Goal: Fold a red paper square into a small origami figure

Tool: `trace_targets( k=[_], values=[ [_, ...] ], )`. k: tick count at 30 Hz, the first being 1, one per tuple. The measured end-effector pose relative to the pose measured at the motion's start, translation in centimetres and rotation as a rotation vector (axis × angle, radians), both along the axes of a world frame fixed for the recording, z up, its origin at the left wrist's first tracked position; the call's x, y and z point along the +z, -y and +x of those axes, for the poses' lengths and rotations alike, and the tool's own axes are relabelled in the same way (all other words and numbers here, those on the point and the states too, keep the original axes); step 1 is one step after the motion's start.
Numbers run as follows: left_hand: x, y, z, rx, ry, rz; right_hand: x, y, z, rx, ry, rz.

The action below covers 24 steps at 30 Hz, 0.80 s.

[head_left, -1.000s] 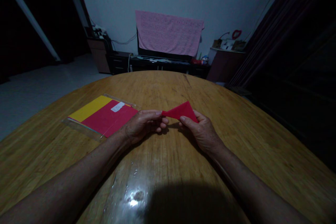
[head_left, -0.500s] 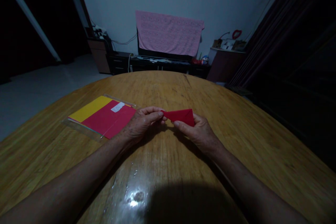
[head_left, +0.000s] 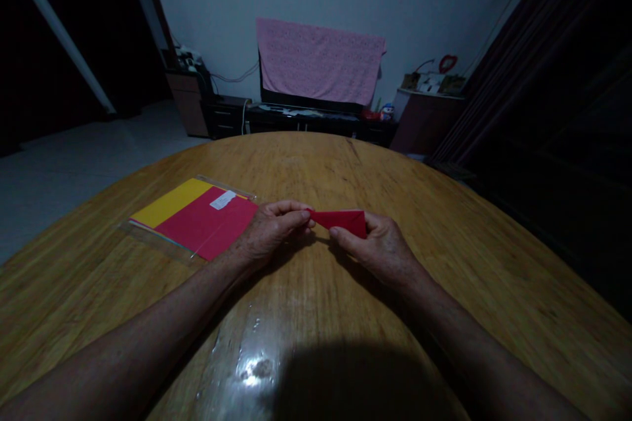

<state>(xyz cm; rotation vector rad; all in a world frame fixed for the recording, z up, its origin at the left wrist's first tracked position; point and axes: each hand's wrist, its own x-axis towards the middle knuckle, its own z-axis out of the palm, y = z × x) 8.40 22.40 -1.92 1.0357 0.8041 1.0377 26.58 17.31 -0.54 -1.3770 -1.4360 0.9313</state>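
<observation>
A small piece of folded red paper (head_left: 342,219) is held between my two hands, just above the wooden table (head_left: 316,289). My left hand (head_left: 279,227) pinches its narrow left tip between thumb and fingers. At the wider right end, my right hand (head_left: 378,247) grips it, thumb in front and fingers behind, so part of the paper is hidden. Beside my left hand lies a clear plastic packet of coloured paper (head_left: 197,220), with yellow and red sheets and a white label showing.
The round table's far edge faces a low black cabinet (head_left: 227,120) and a screen draped with a pink cloth (head_left: 320,59). A side cabinet (head_left: 427,120) with small items stands at the right, by a dark curtain (head_left: 498,59).
The folded paper has tilted, so its upper edge now looks lower and flatter. Both hands keep their grip, and the whole view has shifted very slightly.
</observation>
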Motion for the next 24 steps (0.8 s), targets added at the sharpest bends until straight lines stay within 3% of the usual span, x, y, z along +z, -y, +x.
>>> trace_targets(
  k=[9,12,14,17,21,24],
  values=[
    [0.0,0.0,-0.3,-0.093,0.022,-0.038,0.5,0.2,0.1,0.071,-0.145,-0.142],
    [0.2,0.1,-0.3,-0.034,-0.005,0.000,0.6,0.2,0.1,0.070,-0.178,-0.169],
    [0.3,0.3,-0.2,0.112,-0.080,0.094,0.5,0.2,0.2,0.039,-0.180,-0.174],
    [0.3,0.8,-0.1,0.307,-0.282,0.397,0.4,0.1,0.2,-0.012,-0.190,-0.160],
    [0.2,1.3,0.1,0.313,-0.509,0.783,0.1,0.0,0.1,-0.037,-0.209,-0.147],
    [0.1,1.2,0.1,0.335,-0.543,0.817,0.0,0.0,0.0,-0.040,-0.195,-0.152]
  ],
)
